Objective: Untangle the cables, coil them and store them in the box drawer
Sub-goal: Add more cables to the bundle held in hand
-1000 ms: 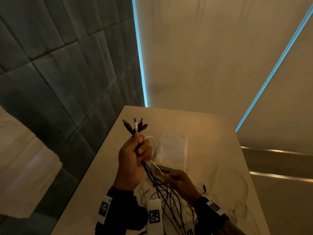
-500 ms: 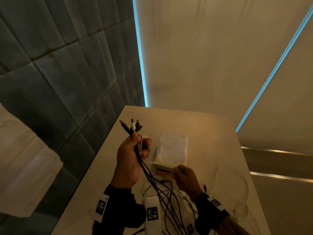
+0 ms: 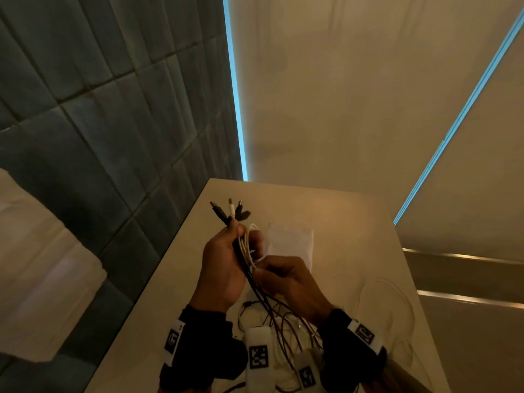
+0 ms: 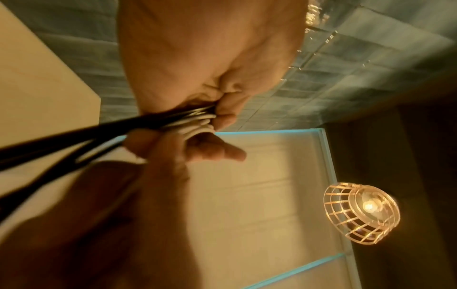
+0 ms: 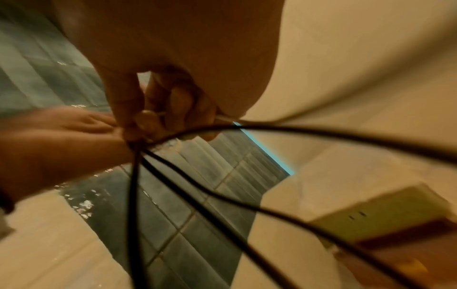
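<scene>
Starting at your left, your left hand [image 3: 224,268] is wrapped around a bundle of cables [image 3: 246,251] held above the table [image 3: 354,222], with the plug ends [image 3: 229,212] fanned out above your fist, three dark and one white. Judge these as light, limp and slick-jacketed: the thin round cords will slide through a loose fist, so hold just below the rigid plugs, where the moulded shoulders give your fingers something to stop against. The left wrist view shows dark and pale strands side by side, pressed between thumb and fingers. Moving right, your right hand [image 3: 286,279] sits against the bundle just below the left, its fingers curled and pinching a thin white cable [image 3: 249,245] that loops out beside the dark ones. That white cord looks the finest of the lot and likely kinks easily, so draw it along its length rather than tugging across the knot. Below your hands the dark cords [image 5: 222,195] hang in slack, springy arcs down to a loose tangle [image 3: 278,321] on the tabletop. Behind your hands lies a flat, pale, soft-looking pouch [image 3: 289,242]. Farther right, the right wrist view shows a blurred box [image 5: 371,215] with a pale green front and a brown panel below; whether its drawer stands open cannot be told.
</scene>
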The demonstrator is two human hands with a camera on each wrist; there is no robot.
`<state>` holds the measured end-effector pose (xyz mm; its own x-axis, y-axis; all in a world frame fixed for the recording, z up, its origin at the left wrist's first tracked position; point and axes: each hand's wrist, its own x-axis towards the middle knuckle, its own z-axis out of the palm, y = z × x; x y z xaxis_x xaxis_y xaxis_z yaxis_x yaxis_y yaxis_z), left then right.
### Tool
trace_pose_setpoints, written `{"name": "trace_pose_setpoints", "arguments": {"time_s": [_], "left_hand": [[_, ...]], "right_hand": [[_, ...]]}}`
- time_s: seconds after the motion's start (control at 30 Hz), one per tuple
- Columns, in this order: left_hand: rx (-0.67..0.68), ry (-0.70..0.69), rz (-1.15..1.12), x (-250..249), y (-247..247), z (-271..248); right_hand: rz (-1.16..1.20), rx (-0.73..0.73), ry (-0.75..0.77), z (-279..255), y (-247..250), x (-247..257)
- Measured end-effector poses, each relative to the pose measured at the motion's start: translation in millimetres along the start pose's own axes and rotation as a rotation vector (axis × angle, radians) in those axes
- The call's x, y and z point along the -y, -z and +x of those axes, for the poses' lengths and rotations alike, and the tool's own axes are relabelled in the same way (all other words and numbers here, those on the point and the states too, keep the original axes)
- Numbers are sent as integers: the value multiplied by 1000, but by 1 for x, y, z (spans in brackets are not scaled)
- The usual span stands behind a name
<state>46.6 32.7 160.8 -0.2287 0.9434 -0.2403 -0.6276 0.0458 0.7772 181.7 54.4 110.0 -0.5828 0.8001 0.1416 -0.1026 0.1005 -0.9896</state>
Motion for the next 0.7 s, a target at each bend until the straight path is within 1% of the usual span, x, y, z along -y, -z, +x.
{"name": "trace_pose_setpoints", "arguments": {"time_s": [0.07,0.13,0.33,0.47,0.57,0.7], "left_hand": [[42,-22,-83,-3,1,0],[74,-50,-94,-2,3,0],[98,-109,-98,-3,8,3],[86,-127,-85,-6,12,4],[86,-121,-87,-4,11,4],[78,-128,-58,-7,10,4]], "right_hand": [[23,-34,-63,-3,8,-19],[26,-59,-112,-6,16,-37],[-162,-74,-188,-20,40,-83],[-281,-157,-244,-42,65,-109],[-346,-190,-303,-61,81,-117],[-323,-329,-391,-95,106,-125]]}}
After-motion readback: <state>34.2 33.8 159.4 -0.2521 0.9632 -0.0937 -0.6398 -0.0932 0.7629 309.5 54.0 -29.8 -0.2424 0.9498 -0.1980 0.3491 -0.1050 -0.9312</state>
